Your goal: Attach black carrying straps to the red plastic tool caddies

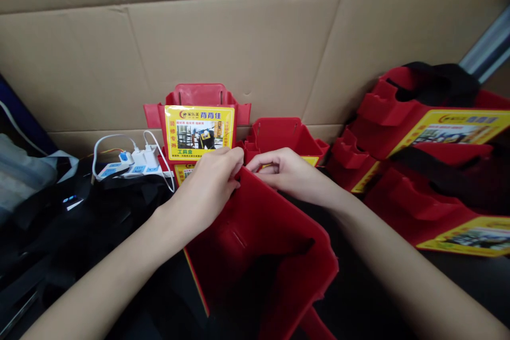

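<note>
A red plastic tool box (pixel 258 244) lies open toward me at the centre. My left hand (pixel 211 183) is closed on its far rim from the left, fingers curled over the edge. My right hand (pixel 285 172) pinches the same rim from the right, its fingertips almost meeting those of the left hand. Behind the hands stands another red box with a yellow label (pixel 199 132), and a third red box (pixel 281 135) sits beside it.
A stack of red boxes with yellow labels and black straps (pixel 426 154) lies at the right. A white power strip with plugs and cables (pixel 133 164) rests on black straps (pixel 87 218) at the left. A cardboard wall (pixel 255 42) closes the back.
</note>
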The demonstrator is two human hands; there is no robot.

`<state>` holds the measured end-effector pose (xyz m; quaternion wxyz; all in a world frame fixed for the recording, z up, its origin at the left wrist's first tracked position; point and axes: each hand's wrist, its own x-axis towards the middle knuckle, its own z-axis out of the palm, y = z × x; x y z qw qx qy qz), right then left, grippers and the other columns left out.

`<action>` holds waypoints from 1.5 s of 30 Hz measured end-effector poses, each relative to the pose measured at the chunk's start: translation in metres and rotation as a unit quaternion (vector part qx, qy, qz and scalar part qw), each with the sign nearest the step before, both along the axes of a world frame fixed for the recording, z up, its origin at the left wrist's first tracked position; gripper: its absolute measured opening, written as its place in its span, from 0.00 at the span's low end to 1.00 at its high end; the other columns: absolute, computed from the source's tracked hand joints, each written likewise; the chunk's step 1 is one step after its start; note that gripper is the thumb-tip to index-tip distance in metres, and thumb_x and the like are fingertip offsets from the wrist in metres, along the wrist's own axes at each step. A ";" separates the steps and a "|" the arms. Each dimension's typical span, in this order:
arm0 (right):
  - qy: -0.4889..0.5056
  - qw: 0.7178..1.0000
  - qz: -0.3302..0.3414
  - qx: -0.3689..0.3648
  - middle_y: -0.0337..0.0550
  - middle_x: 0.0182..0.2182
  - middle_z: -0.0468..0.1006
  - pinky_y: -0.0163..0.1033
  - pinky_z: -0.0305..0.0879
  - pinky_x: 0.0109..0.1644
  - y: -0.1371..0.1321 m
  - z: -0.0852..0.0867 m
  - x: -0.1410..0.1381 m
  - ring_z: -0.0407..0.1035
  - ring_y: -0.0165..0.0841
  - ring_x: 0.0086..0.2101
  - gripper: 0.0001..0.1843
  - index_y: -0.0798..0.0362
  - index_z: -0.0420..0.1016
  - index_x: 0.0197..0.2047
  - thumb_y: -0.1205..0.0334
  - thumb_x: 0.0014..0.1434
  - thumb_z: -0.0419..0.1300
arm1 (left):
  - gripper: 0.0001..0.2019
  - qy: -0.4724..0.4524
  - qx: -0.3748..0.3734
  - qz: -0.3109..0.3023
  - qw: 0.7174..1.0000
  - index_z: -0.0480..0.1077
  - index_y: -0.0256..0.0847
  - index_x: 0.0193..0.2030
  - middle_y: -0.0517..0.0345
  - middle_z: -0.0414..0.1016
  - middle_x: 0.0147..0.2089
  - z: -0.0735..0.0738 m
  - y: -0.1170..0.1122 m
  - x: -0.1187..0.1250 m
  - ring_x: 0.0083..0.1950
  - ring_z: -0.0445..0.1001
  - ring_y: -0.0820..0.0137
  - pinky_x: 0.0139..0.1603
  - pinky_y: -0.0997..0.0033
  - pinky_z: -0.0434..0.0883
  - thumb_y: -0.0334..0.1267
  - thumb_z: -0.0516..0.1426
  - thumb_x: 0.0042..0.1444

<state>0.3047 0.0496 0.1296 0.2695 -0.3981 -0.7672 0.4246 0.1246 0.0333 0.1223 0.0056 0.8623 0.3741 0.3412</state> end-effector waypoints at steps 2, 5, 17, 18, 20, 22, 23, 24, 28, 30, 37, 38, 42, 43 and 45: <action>-0.001 0.999 0.004 0.046 0.42 0.34 0.77 0.34 0.69 0.33 -0.003 0.003 -0.001 0.71 0.31 0.33 0.12 0.55 0.73 0.40 0.57 0.57 0.55 | 0.15 -0.005 0.002 0.003 1.000 0.53 0.39 0.24 0.65 0.61 0.25 0.000 0.002 -0.001 0.26 0.58 0.76 0.25 0.76 0.54 0.20 0.56 0.43; 0.006 0.991 0.002 0.132 0.40 0.38 0.76 0.33 0.69 0.36 -0.012 0.012 -0.003 0.71 0.29 0.36 0.11 0.52 0.70 0.42 0.58 0.58 0.54 | 0.14 -0.008 0.009 -0.010 1.000 0.54 0.39 0.25 0.65 0.62 0.26 0.002 0.002 0.000 0.28 0.60 0.77 0.27 0.77 0.56 0.20 0.57 0.44; -0.116 0.966 -0.045 0.227 0.40 0.33 0.76 0.35 0.67 0.39 -0.031 0.023 -0.007 0.70 0.29 0.33 0.07 0.53 0.76 0.30 0.66 0.55 0.56 | 0.14 -0.031 0.027 -0.010 0.999 0.55 0.39 0.24 0.68 0.61 0.23 0.020 -0.029 0.007 0.24 0.57 0.79 0.22 0.81 0.54 0.19 0.57 0.44; -0.124 0.963 -0.051 0.235 0.40 0.33 0.76 0.35 0.66 0.39 -0.032 0.023 -0.007 0.70 0.29 0.32 0.08 0.53 0.76 0.30 0.67 0.55 0.56 | 0.14 -0.030 0.024 -0.009 0.999 0.55 0.39 0.24 0.68 0.62 0.23 0.019 -0.029 0.008 0.24 0.58 0.79 0.23 0.81 0.54 0.19 0.57 0.44; -0.139 0.955 -0.058 0.255 0.40 0.32 0.76 0.35 0.65 0.39 -0.033 0.025 -0.007 0.69 0.29 0.33 0.07 0.53 0.76 0.29 0.68 0.55 0.56 | 0.12 -0.029 0.014 -0.002 0.999 0.57 0.39 0.24 0.67 0.64 0.24 0.019 -0.028 0.009 0.25 0.60 0.79 0.24 0.81 0.56 0.20 0.57 0.45; -0.148 0.949 -0.059 0.272 0.39 0.33 0.75 0.34 0.64 0.39 -0.035 0.026 -0.007 0.68 0.28 0.33 0.08 0.53 0.75 0.28 0.70 0.54 0.56 | 0.09 -0.020 -0.025 0.015 0.999 0.61 0.39 0.27 0.66 0.68 0.26 0.018 -0.027 0.007 0.26 0.65 0.78 0.25 0.80 0.59 0.23 0.57 0.46; -0.151 0.948 -0.058 0.276 0.39 0.33 0.75 0.34 0.64 0.39 -0.035 0.027 -0.007 0.68 0.28 0.32 0.08 0.53 0.75 0.28 0.71 0.54 0.56 | 0.07 -0.008 -0.053 0.026 0.998 0.64 0.40 0.28 0.66 0.70 0.27 0.018 -0.026 0.004 0.27 0.67 0.76 0.25 0.79 0.60 0.26 0.57 0.47; -0.153 0.947 -0.057 0.276 0.39 0.32 0.75 0.33 0.64 0.38 -0.036 0.027 -0.007 0.68 0.27 0.32 0.08 0.53 0.74 0.27 0.72 0.54 0.56 | 0.04 0.010 -0.084 0.034 0.996 0.66 0.41 0.29 0.65 0.71 0.27 0.019 -0.026 0.002 0.27 0.68 0.75 0.25 0.78 0.61 0.29 0.58 0.48; -0.139 0.956 -0.057 0.254 0.38 0.32 0.75 0.31 0.64 0.36 -0.037 0.027 -0.006 0.67 0.25 0.30 0.07 0.53 0.73 0.28 0.71 0.54 0.56 | 0.04 0.077 -0.147 0.049 0.985 0.72 0.43 0.28 0.62 0.73 0.24 0.022 -0.021 -0.010 0.24 0.68 0.72 0.24 0.75 0.59 0.34 0.56 0.51; -0.116 0.964 -0.059 0.231 0.37 0.32 0.75 0.30 0.64 0.34 -0.035 0.026 -0.006 0.67 0.24 0.29 0.05 0.53 0.73 0.31 0.68 0.55 0.56 | 0.08 0.103 -0.123 0.079 0.984 0.72 0.41 0.25 0.60 0.71 0.21 0.023 -0.019 -0.014 0.21 0.66 0.73 0.22 0.74 0.56 0.34 0.54 0.53; -0.057 0.996 -0.051 0.045 0.38 0.33 0.76 0.28 0.63 0.23 -0.019 0.021 0.000 0.68 0.25 0.28 0.11 0.51 0.72 0.43 0.62 0.58 0.53 | 0.12 0.171 -0.092 0.108 0.975 0.73 0.40 0.26 0.55 0.74 0.24 0.020 -0.015 -0.007 0.23 0.68 0.71 0.23 0.72 0.57 0.36 0.50 0.56; -0.055 0.997 -0.038 0.033 0.39 0.34 0.76 0.28 0.64 0.24 -0.016 0.019 0.001 0.69 0.26 0.29 0.12 0.51 0.73 0.43 0.62 0.57 0.53 | 0.12 0.169 -0.092 0.111 0.975 0.73 0.40 0.27 0.54 0.75 0.25 0.019 -0.016 -0.005 0.25 0.70 0.69 0.25 0.72 0.58 0.36 0.50 0.56; -0.044 0.999 -0.005 0.016 0.39 0.34 0.78 0.30 0.67 0.25 -0.009 0.010 0.001 0.70 0.27 0.29 0.13 0.53 0.75 0.42 0.60 0.55 0.56 | 0.12 0.151 -0.089 0.127 0.976 0.74 0.41 0.32 0.52 0.76 0.29 0.016 -0.016 0.003 0.31 0.73 0.64 0.30 0.69 0.61 0.36 0.49 0.57; -0.042 0.999 -0.006 0.020 0.40 0.34 0.78 0.31 0.67 0.25 -0.008 0.008 0.000 0.70 0.28 0.30 0.13 0.53 0.76 0.42 0.60 0.54 0.56 | 0.12 0.146 -0.089 0.128 0.977 0.75 0.41 0.33 0.51 0.76 0.30 0.016 -0.016 0.005 0.32 0.74 0.64 0.30 0.68 0.62 0.36 0.49 0.58; -0.050 0.998 -0.017 0.045 0.41 0.34 0.78 0.32 0.68 0.27 -0.007 0.003 -0.003 0.72 0.31 0.31 0.12 0.54 0.76 0.40 0.60 0.54 0.56 | 0.12 0.142 -0.089 0.125 0.978 0.74 0.41 0.34 0.52 0.76 0.31 0.015 -0.014 0.005 0.32 0.73 0.64 0.30 0.68 0.62 0.35 0.49 0.58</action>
